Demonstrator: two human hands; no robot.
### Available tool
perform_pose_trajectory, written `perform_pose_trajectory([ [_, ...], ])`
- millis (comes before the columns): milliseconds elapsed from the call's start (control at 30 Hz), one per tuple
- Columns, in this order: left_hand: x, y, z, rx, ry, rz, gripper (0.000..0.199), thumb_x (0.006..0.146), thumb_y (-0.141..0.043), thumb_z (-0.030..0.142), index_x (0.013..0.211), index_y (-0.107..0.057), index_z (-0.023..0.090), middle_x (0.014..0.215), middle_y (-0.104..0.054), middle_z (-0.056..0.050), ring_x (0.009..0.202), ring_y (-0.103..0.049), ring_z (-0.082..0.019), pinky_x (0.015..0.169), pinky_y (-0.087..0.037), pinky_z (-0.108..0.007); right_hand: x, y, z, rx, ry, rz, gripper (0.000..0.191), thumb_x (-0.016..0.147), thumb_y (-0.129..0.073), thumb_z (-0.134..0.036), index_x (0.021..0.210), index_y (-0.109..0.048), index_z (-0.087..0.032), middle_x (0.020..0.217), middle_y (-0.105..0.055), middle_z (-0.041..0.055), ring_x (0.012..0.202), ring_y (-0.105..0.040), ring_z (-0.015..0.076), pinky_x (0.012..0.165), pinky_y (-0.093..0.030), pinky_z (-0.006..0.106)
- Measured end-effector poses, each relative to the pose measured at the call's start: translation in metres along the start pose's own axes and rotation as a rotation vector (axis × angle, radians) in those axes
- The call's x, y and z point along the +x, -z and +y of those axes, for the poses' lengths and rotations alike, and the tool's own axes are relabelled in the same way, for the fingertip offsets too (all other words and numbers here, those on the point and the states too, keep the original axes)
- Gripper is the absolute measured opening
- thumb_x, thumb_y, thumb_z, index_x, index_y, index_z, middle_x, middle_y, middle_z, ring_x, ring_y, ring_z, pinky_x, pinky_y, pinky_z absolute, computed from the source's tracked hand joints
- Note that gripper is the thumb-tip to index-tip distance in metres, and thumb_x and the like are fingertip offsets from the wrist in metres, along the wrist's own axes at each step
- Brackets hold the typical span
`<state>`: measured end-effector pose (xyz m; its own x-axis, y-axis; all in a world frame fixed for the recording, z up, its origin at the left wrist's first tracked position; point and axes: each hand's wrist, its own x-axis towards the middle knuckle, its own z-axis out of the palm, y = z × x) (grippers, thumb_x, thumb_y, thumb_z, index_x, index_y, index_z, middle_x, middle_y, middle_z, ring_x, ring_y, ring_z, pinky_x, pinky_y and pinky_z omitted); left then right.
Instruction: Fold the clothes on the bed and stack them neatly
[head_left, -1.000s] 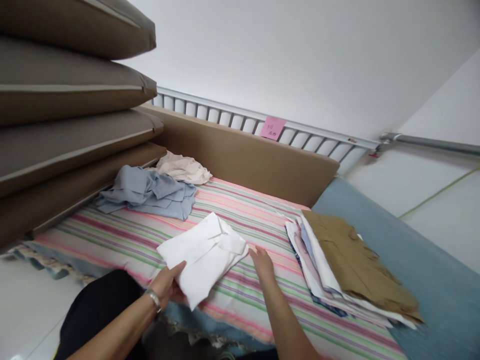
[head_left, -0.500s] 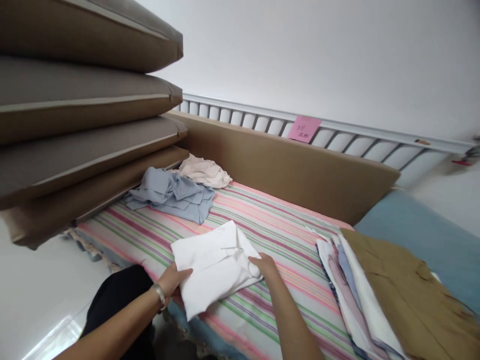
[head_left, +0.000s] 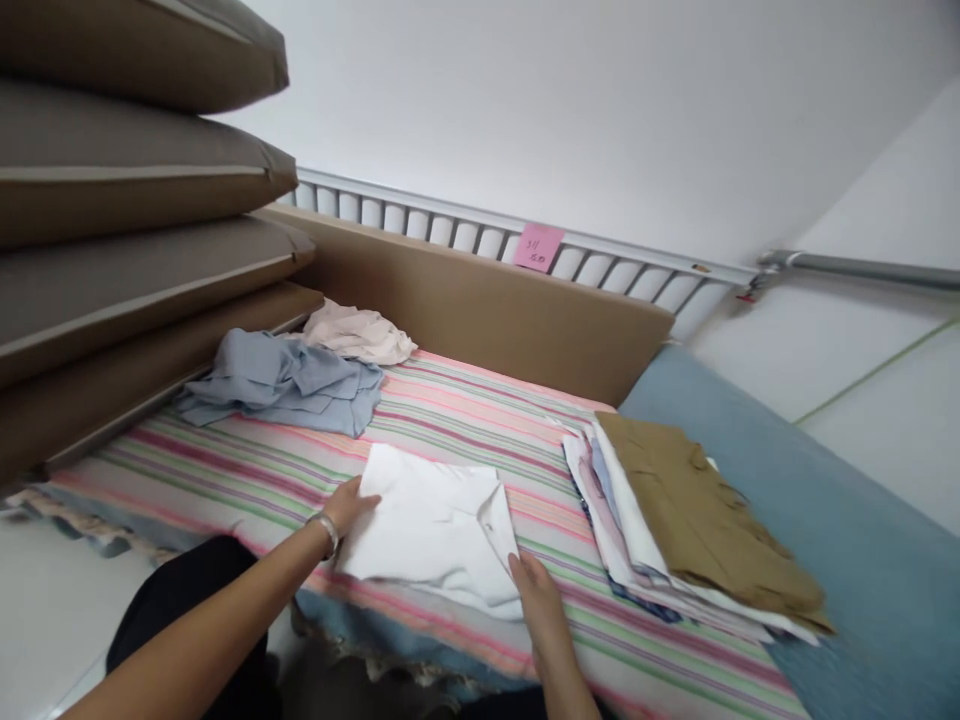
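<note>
A folded white shirt [head_left: 431, 525] lies between my hands, low over the striped cloth [head_left: 450, 410]. My left hand [head_left: 348, 510], with a metal bracelet at the wrist, grips its left edge, thumb on top and the other fingers hidden beneath. At the lower right edge, my right hand [head_left: 534, 590] pinches the fabric between thumb and fingers. What looks like a collar shows at the shirt's right end. To the right rests a stack of folded clothes with an olive-brown garment [head_left: 697, 510] on top. A crumpled light blue garment [head_left: 292, 385] lies beyond my left hand.
Behind the blue garment is a crumpled pale pink one [head_left: 356, 333]. Large brown cushions [head_left: 142, 270] are piled high on the left. A brown board [head_left: 480, 310] stands along the back, below a radiator [head_left: 442, 230] bearing a pink note [head_left: 538, 246]. A blue surface [head_left: 720, 420] extends at right.
The white shirt has turned and now lies flatter, its right end lower. Both hands keep hold of its edges. My view has swung to the right, showing more of the clothes stack and a pipe.
</note>
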<state>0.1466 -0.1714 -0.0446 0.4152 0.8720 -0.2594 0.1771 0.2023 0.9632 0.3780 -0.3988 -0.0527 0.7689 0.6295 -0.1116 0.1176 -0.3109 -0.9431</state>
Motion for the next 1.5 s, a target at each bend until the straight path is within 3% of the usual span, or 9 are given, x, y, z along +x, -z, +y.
perform_pose_trajectory([
  [200,-0.006,0.036,-0.019,-0.015,0.028,0.117,0.031,0.067,-0.064,0.028,0.093,-0.057,0.011,0.067,-0.066,-0.002,0.052,-0.059,-0.014,0.049,-0.046,-0.024,0.023,-0.018,-0.019,-0.27,0.076,0.005,0.046,0.068,-0.047,-0.048,0.095,-0.064,-0.014,0.095,-0.068,0.0097,0.088,-0.062,0.0224,0.079,-0.046,0.031],
  [367,-0.004,0.048,-0.022,0.1,0.029,0.215,0.027,0.074,-0.058,0.024,0.097,-0.057,0.011,0.071,-0.066,-0.003,0.055,-0.06,-0.014,0.049,-0.044,-0.022,0.037,-0.036,-0.041,-0.403,0.119,-0.011,0.037,0.067,-0.05,-0.043,0.088,-0.066,-0.018,0.09,-0.068,0.009,0.087,-0.061,0.0238,0.08,-0.043,0.033],
  [567,-0.015,0.05,-0.024,0.366,-0.067,0.33,0.038,0.075,-0.057,0.032,0.11,-0.054,0.017,0.079,-0.065,-0.005,0.078,-0.061,-0.021,0.069,-0.042,-0.028,0.048,-0.048,-0.043,-0.491,0.094,-0.017,0.039,0.065,-0.052,-0.046,0.087,-0.065,-0.017,0.093,-0.067,0.0104,0.088,-0.06,0.0245,0.079,-0.042,0.033],
  [667,-0.027,0.051,-0.021,0.549,-0.106,0.327,0.042,0.08,-0.051,0.038,0.118,-0.05,0.019,0.082,-0.065,-0.008,0.084,-0.06,-0.024,0.073,-0.04,-0.03,0.054,-0.05,-0.04,-0.506,0.055,-0.012,0.039,0.062,-0.055,-0.048,0.083,-0.064,-0.016,0.089,-0.068,0.0106,0.084,-0.061,0.0257,0.076,-0.042,0.035],
  [833,-0.038,0.047,-0.01,0.982,-0.121,0.309,0.043,0.088,-0.036,0.036,0.128,-0.04,0.019,0.101,-0.062,-0.012,0.086,-0.06,-0.024,0.075,-0.041,-0.033,0.058,-0.05,-0.038,-0.464,0.023,-0.028,0.033,0.062,-0.055,-0.048,0.076,-0.063,-0.019,0.078,-0.069,0.006,0.074,-0.062,0.0225,0.07,-0.044,0.033],
  [900,-0.037,0.044,-0.003,1.056,-0.225,0.348,0.044,0.088,-0.038,0.033,0.129,-0.04,0.018,0.112,-0.058,-0.013,0.096,-0.056,-0.024,0.084,-0.04,-0.036,0.058,-0.05,-0.04,-0.438,0.029,-0.034,0.032,0.064,-0.054,-0.047,0.078,-0.062,-0.019,0.078,-0.069,0.0047,0.074,-0.062,0.0208,0.069,-0.045,0.03],
  [1067,-0.027,0.029,-0.006,1.115,-0.559,0.249,0.044,0.088,-0.039,0.032,0.128,-0.044,0.014,0.134,-0.043,-0.012,0.126,-0.035,-0.026,0.101,-0.029,-0.039,0.062,-0.053,-0.044,-0.435,0.06,-0.057,0.034,0.067,-0.051,-0.039,0.089,-0.06,-0.016,0.089,-0.068,0.0067,0.083,-0.063,0.0185,0.074,-0.046,0.025],
  [1300,-0.027,0.018,-0.038,1.153,-0.613,0.279,0.054,0.089,-0.034,0.042,0.136,-0.032,0.016,0.145,-0.025,-0.011,0.133,-0.022,-0.027,0.104,-0.028,-0.046,0.086,-0.073,-0.061,-0.601,0.147,-0.117,0.044,0.069,-0.05,-0.029,0.111,-0.053,-0.018,0.103,-0.064,0.0066,0.094,-0.059,0.0175,0.077,-0.043,0.025],
  [1500,-0.031,0.022,-0.037,1.093,-0.589,0.255,0.058,0.09,-0.032,0.043,0.14,-0.021,0.017,0.147,-0.02,-0.01,0.134,-0.017,-0.026,0.105,-0.027,-0.046,0.081,-0.085,-0.09,-0.779,0.247,-0.252,0.025,0.071,-0.048,-0.031,0.093,-0.058,-0.023,0.083,-0.065,0.0029,0.08,-0.059,0.0192,0.067,-0.039,0.026],
])
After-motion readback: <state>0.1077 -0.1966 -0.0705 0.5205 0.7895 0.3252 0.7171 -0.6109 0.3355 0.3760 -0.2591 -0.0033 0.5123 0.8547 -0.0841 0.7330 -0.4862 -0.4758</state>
